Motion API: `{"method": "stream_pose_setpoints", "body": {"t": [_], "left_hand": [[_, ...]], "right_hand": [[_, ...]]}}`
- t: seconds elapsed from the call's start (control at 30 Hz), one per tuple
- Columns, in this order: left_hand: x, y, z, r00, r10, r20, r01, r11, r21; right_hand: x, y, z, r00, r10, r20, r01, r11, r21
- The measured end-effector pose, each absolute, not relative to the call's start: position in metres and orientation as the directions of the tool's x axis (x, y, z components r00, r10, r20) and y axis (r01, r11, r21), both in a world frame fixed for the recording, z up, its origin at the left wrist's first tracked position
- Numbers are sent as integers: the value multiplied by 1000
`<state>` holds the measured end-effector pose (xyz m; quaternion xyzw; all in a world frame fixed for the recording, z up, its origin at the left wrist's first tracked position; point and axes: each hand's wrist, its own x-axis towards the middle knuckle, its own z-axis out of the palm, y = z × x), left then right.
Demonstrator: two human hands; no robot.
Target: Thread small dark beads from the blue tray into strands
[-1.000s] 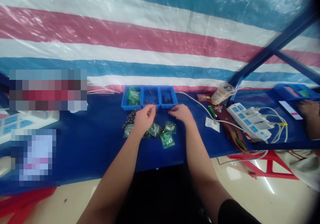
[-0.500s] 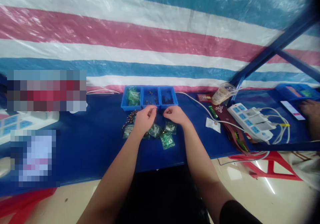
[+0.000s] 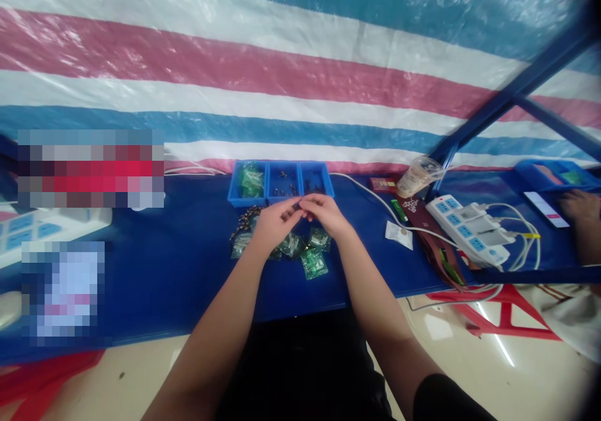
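Hands (image 3: 273, 223) together at fingertips, grip unclear; green packets (image 3: 313, 263) just nearer, blue trays (image 3: 245, 202) beyond.

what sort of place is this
Probably a makeshift assembly or packing workplace: blue bins and loose small parts, little clear packets beside them, and striped plastic sheeting hung behind.

What the left hand (image 3: 272, 224) and the right hand (image 3: 327, 214) may hold where they meet is too small to tell; the left hand hides some of the packets (image 3: 292, 244) towards its five o'clock; the right hand covers some of the blue tray's rim (image 3: 328, 183) at its twelve; pixel blocks (image 3: 89, 169) blot out patches near nine o'clock; a white power strip (image 3: 28, 236) there is cut off, as is a co-worker's arm (image 3: 588, 236) at three.
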<state>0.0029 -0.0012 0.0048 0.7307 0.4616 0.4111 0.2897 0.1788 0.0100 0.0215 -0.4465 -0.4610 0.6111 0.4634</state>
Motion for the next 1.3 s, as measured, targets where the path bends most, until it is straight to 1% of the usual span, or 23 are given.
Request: {"method": "stream_pose_setpoints", "body": {"t": [0.1,0.27,0.37,0.43,0.47,0.53,0.6,0.67,0.7,0.77,0.83,0.9,1.0,1.17,1.3], "left_hand": [[3,-2,6,275,896,348,477,-441,760],[3,-1,4,287,858,426,514,-513,688],[3,0,5,242,855,460,534,-513,672],[2,0,6,176,869,462,565,-473,675],[1,1,7,134,878,460,578,-446,683],[-1,2,8,41,892,450,586,-386,713],[-2,3,8,-46,901,431,577,-328,748],[-2,4,7,-89,909,408,569,-289,769],[-2,4,7,-92,913,398,569,-280,773],[-1,3,8,-79,918,387,573,-276,771],[1,2,8,-67,920,386,576,-280,768],[2,1,9,-64,920,386,573,-282,769],[2,1,9,-55,923,381,563,-286,775],[1,2,7,-33,925,377,565,-294,771],[1,2,6,-31,921,388,564,-305,768]], "right_hand": [[180,10,20,-191,977,-94,-181,-129,-975],[181,9,22,-199,977,-75,-185,-113,-976],[183,11,23,-201,976,-83,-196,-123,-973],[186,12,22,-152,986,-75,-139,-96,-986],[188,13,22,-116,991,-64,-80,-73,-994],[192,13,21,-68,997,-23,102,-16,-995],[195,13,19,-81,996,28,332,53,-942],[198,11,17,-131,991,42,545,107,-832],[198,10,16,-152,988,25,630,116,-767],[199,9,15,-153,988,-30,753,97,-651],[201,9,14,-101,992,-73,825,42,-564],[202,9,13,-33,994,-101,860,-23,-510],[203,10,11,11,993,-121,863,-70,-500],[204,11,4,-43,997,-56,824,4,-566],[202,12,3,-104,993,-49,823,58,-565]]}}
